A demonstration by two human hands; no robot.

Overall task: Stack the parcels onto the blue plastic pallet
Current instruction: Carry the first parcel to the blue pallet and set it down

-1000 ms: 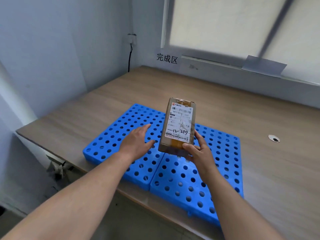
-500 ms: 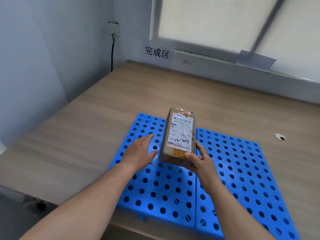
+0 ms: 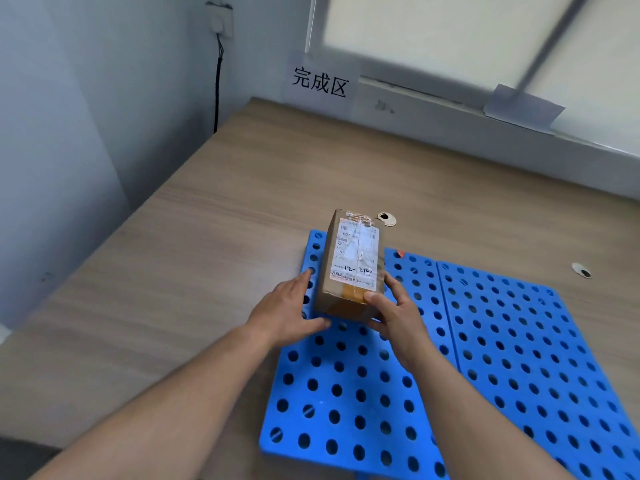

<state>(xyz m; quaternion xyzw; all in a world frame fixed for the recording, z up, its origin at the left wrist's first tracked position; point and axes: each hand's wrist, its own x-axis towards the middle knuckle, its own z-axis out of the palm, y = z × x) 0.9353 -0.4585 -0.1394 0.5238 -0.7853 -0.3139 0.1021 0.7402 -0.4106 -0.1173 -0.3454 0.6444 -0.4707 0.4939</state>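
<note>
Brown cardboard, taped and bearing a white shipping label [image 3: 356, 256] with handwritten digits, forms the parcel [image 3: 349, 296], which is held lengthwise, label up, over the far left corner of the blue plastic pallet [image 3: 519, 344]. Whether its underside already touches the pallet cannot be told. The parcel's near right corner is gripped by the right hand [image 3: 398, 318], with the thumb laid across the top edge and the fingers curled round the right side. The left hand [image 3: 287, 313] is placed flat against the parcel's left side, its fingers nearly straight and close together and its thumb stretched toward the near bottom edge. Both bare forearms are seen reaching in from the bottom of the view. The pallet, made of two panels pierced with round holes and joined side by side, is laid on a wood-grain table [image 3: 207, 220]. Two small white discs [image 3: 387, 218] are seen on the table, one just behind the parcel and one further right, beyond the pallet. A paper sign [image 3: 320, 83] printed with black characters is fixed to the wall behind the table, and a black cable [image 3: 217, 91] is hung from a wall socket [image 3: 221, 19] at the upper left.
</note>
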